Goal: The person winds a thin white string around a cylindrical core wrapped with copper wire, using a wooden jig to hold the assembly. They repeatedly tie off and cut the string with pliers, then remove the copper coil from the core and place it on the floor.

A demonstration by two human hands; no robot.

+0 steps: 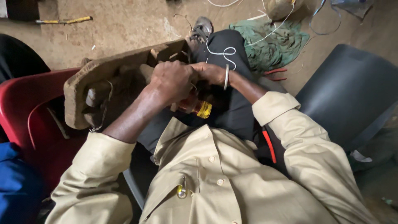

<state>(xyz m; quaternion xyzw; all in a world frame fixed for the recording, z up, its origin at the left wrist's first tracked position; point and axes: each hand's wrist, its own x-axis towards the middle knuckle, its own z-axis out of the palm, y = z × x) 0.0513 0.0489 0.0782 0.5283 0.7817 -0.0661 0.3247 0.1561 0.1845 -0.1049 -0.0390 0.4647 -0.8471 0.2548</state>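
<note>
Centrally, both hands meet over the lap. Left hand [172,81] is curled into a fist, knuckles up, fingers pressed together around something I cannot make out; below it pokes a dark tool handle [195,107] with a yellow band, seemingly gripped by that hand. Right hand [212,73] touches the left one from the right side, fingers pinched on a small piece hidden between the two hands; what it pinches cannot be told. Metal bangle [226,77] sits on the right wrist. Just left of the hands, touching the left forearm, a worn wooden block [103,79] with notches rests across the lap and onto a red chair [29,108]. White wire [224,53] loops over the dark trousers [232,103] just beyond the hands. Farther off, a green cloth [273,43] lies on the dirt floor [124,25], red pliers handles [275,74] at its near edge. Grey chair [348,87] stands right. Blue cloth [16,182] near left. Beige shirt [224,174] fills the near side.
</note>
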